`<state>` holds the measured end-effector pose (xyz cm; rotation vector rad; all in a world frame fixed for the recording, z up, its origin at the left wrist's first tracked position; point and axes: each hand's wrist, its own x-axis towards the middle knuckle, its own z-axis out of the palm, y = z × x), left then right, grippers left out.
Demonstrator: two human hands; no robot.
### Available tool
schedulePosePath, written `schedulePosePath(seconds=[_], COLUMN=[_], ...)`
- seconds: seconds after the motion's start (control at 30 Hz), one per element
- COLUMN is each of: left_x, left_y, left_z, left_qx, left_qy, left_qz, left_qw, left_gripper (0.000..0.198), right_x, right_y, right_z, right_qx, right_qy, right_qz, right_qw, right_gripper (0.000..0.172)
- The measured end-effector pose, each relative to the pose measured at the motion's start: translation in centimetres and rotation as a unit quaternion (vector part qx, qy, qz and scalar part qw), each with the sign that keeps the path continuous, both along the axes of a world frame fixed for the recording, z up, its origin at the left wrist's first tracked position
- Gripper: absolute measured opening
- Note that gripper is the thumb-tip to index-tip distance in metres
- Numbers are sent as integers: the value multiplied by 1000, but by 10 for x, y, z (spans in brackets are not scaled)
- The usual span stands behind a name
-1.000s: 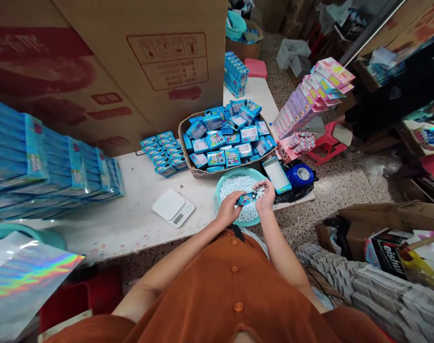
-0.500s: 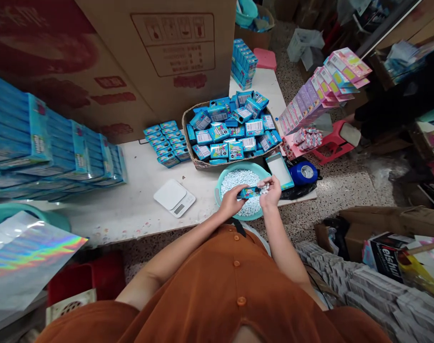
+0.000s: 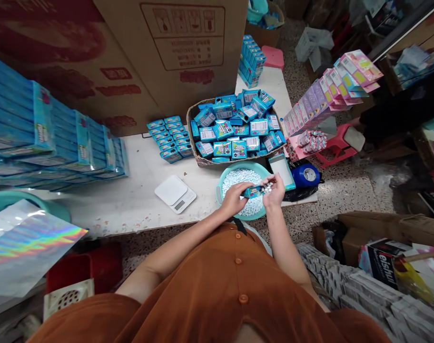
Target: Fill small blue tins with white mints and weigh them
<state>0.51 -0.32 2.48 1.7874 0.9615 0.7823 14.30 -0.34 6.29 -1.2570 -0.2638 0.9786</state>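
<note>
My left hand is closed around a small blue candy box, which lies on its side with one end toward my right hand. In my right hand, palm up with curled fingers, sit several white candies right at the end of that box. Both hands are over a round mint-green basin filled with small white and pale-blue candies. Behind the basin stands a cut-down carton heaped with blue candy boxes.
A white kitchen scale lies on the white table. Blue boxes are stacked beside the carton, with taller stacks at left. A large cardboard box stands behind. Blue tape and a red stool are at right.
My right hand has tilted and its fingers have opened a little, showing more of the candies. The left hand still holds the box. The whole view has shifted slightly.
</note>
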Motion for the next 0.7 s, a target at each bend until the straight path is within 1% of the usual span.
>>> schedulePosePath(seconds=[0.1, 0.13, 0.27, 0.37, 0.53, 0.6, 0.7], left_x=[3, 3, 3, 4, 10, 12, 13], left_y=[0, -1, 0, 0, -5, -7, -8], left_z=[-1, -1, 1, 1, -1, -1, -4], left_qx=[-40, -41, 10, 31, 2, 11, 3], left_qy=[-15, -17, -3, -8, -33, -35, -40], left_qz=[24, 27, -6, -15, 26, 27, 23], left_qw=[999, 999, 1000, 999, 999, 999, 999], left_gripper=[45, 45, 53, 58, 55, 55, 54], right_x=[1, 1, 3, 2, -3, -2, -1], right_y=[1, 1, 0, -1, 0, 1, 2], right_z=[-1, -1, -3, 1, 9, 8, 4], right_qx=[-8, -9, -15, -6, 12, 16, 10], right_qy=[-25, -32, -34, -40, -99, -101, -102], right_qz=[12, 14, 14, 2, -7, -10, 14], right_qw=[1000, 999, 999, 999, 995, 995, 995], right_gripper=[34, 35, 36, 37, 42, 43, 44])
